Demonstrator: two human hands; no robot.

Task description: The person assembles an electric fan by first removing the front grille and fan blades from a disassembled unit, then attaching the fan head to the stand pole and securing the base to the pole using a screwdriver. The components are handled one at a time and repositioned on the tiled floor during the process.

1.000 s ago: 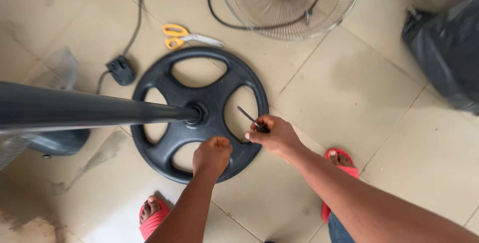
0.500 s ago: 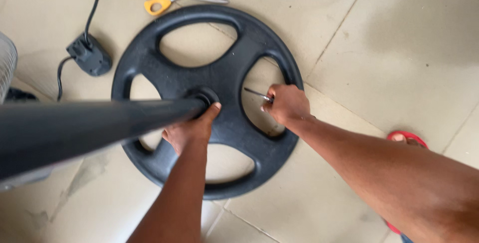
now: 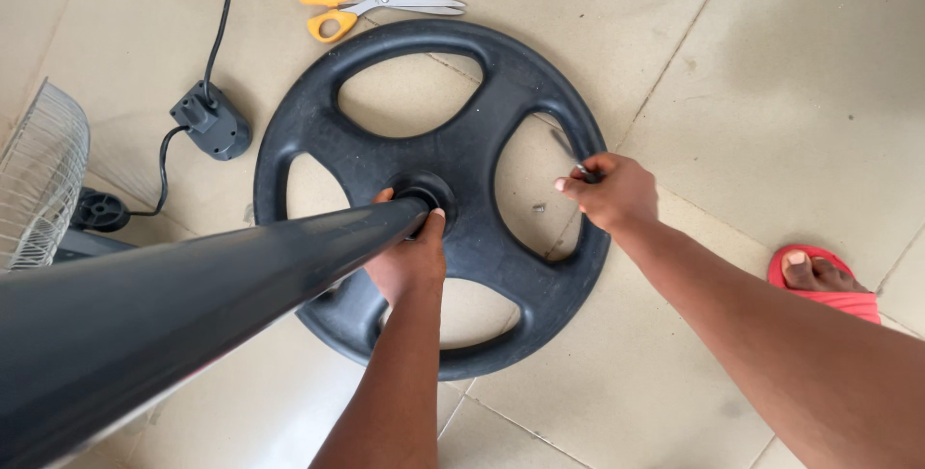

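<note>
Pole (image 3: 193, 305): rigid, long, top-heavy lever; left hand (image 3: 409, 257) clamped at its foot in base (image 3: 482, 113) hub. Right hand (image 3: 612, 190), beside base rim, closed on screwdriver (image 3: 570, 153).

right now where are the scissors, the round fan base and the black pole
scissors (image 3: 371, 5), head view, on the pivot between yellow handles and blades
round fan base (image 3: 501, 74), head view, on the upper rim
black pole (image 3: 193, 305), head view, on the shaft's middle
</note>
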